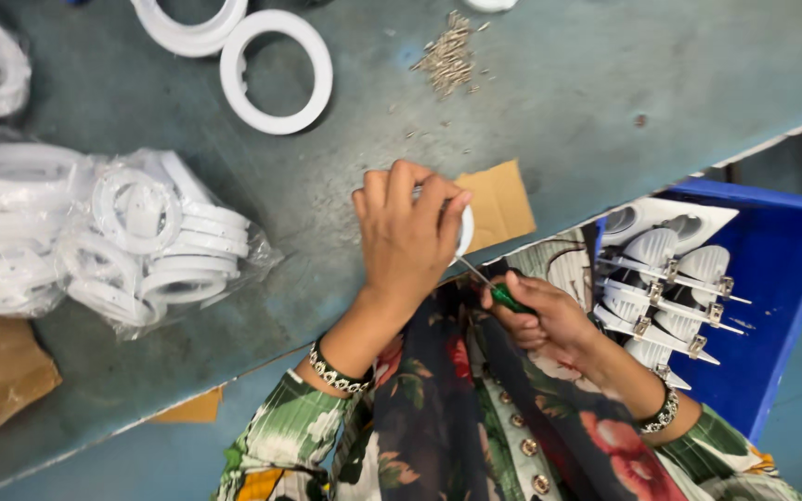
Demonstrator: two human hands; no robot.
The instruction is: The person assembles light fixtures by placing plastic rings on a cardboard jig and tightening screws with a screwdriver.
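The left hand (407, 237) clamps a white round fitting (463, 229) at the table edge (605, 111) — mostly hidden under the fingers. The right hand (540, 314) grips a green-handled screwdriver (492, 286), its tip at the fitting — a blue crate (782, 278) just beside it.

Assembly workshop: worn workbench (605, 83), screw pile (446, 57), bagged white rings (155, 241), parts crate (782, 269).

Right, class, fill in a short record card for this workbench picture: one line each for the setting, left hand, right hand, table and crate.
Setting: grey-green worktable, seen from above
Left hand: grips a white round fitting at the table edge
Right hand: holds a green-handled screwdriver, tip toward the fitting
Table: two loose white rings, bagged white rings, pile of small screws, cardboard scrap
Crate: blue crate holding white fittings with metal clips
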